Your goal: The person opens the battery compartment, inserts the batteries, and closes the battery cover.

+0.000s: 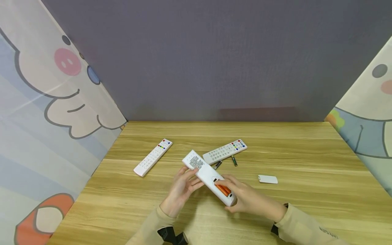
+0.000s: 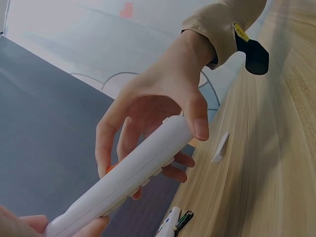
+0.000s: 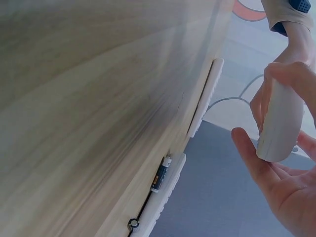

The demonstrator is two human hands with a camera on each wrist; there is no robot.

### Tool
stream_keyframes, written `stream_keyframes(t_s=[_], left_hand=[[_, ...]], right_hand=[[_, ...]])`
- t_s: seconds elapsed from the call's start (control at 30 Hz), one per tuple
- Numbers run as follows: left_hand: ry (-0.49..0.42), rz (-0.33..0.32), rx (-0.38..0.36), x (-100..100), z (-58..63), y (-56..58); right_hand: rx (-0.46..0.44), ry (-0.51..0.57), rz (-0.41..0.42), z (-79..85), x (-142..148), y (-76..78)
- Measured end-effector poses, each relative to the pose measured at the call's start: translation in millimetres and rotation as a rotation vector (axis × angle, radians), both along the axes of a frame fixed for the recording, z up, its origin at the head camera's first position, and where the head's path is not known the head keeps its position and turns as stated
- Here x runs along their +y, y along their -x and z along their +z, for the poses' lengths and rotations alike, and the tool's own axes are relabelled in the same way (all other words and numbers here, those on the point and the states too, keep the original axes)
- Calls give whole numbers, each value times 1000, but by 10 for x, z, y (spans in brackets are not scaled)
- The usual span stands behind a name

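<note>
A white remote control (image 1: pixel 209 174) is held above the table, back side up, its battery compartment uncovered. Two orange batteries (image 1: pixel 226 191) lie inside the compartment. My left hand (image 1: pixel 177 194) grips the remote's far end, thumb over the labelled back and fingers beneath. At the near end, my right hand (image 1: pixel 246 198) holds the remote with its thumb at the end edge, while a fingertip touches the orange batteries. In the left wrist view, other fingers of the right hand (image 2: pixel 163 94) reach behind the remote, on the button side.
On the wooden table (image 1: pixel 306 153), one white remote (image 1: pixel 153 157) lies at left and another remote (image 1: pixel 225 151) behind my hands. Two dark loose batteries, one battery (image 1: pixel 234 160) and another battery (image 1: pixel 217 165), lie near it. A white battery cover (image 1: pixel 267 179) sits at right.
</note>
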State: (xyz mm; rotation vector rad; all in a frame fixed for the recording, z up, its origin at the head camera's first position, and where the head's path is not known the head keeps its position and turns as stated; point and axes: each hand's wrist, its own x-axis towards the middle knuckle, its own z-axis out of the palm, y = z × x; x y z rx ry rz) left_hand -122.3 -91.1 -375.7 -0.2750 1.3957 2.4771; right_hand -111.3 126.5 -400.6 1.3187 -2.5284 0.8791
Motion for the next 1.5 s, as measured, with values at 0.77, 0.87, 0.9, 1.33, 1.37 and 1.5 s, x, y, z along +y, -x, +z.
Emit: stream_keyframes(t_s=[0.77,0.87,0.9,1.33,1.37,1.5], left_hand=[[-27,8,9,-26,-32,15],[-30,10,14,-29,-28,13],[-29,10,13,-29,-23,14],[-28,8,11,-42,15,2],[-29,8,12,-42,16,3],[-32,13,14,-48,25,0]], right_hand=[[214,19,42,2,46,-17],[229,11,30,-10,43,-27],[230,10,26,-14,43,-30],[144,119,-5,13,126,-29],[141,135,2,23,135,-24],[115,168,6,66,190,0]])
